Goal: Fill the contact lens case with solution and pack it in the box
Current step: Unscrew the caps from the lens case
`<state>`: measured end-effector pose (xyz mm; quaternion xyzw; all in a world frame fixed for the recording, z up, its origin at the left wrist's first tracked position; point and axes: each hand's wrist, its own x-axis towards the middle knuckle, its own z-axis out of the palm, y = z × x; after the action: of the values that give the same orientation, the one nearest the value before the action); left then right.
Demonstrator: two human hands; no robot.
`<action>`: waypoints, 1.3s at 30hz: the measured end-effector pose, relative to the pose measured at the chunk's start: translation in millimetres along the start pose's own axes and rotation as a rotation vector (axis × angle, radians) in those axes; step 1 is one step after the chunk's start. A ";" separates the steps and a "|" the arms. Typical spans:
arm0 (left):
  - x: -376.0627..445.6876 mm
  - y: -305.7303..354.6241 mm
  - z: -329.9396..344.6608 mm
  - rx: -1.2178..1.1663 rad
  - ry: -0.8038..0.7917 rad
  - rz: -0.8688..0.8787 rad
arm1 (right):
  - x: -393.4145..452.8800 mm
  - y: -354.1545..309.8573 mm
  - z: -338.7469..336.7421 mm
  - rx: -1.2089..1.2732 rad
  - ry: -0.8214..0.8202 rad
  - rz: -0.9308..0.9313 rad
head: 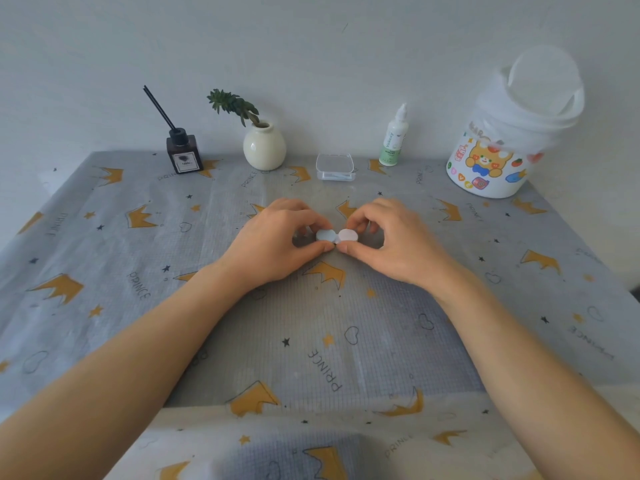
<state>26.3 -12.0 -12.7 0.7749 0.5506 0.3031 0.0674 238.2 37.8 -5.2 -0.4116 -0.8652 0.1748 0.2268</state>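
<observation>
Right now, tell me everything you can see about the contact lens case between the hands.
The contact lens case is small, looks like plastic, and has two round joined wells. The left cap is pale blue, the right one pale pink-white, and both caps are on. It lies flat on the patterned tablecloth, near the middle. The left hand pinches the blue end and the right hand pinches the pink end, thumbs near the front edge. Whether it holds solution cannot be told.

Grey tablecloth (pixel 138 323) with yellow crowns; blue-and-pink case (pixel 336 235).
</observation>
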 end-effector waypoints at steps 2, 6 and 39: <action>0.0 -0.1 0.3 -0.007 0.002 -0.003 | 0.1 0.3 -1.0 0.022 -0.018 -0.012; -0.2 -0.3 0.0 -0.012 -0.001 -0.005 | -0.1 0.7 -0.2 0.019 -0.026 -0.011; -0.4 -1.4 1.0 -0.031 -0.005 -0.011 | 1.8 2.1 -1.0 -0.007 -0.003 -0.076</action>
<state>25.6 -11.5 -14.3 0.7715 0.5499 0.3093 0.0823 239.1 40.6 -4.9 -0.3791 -0.8812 0.1637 0.2302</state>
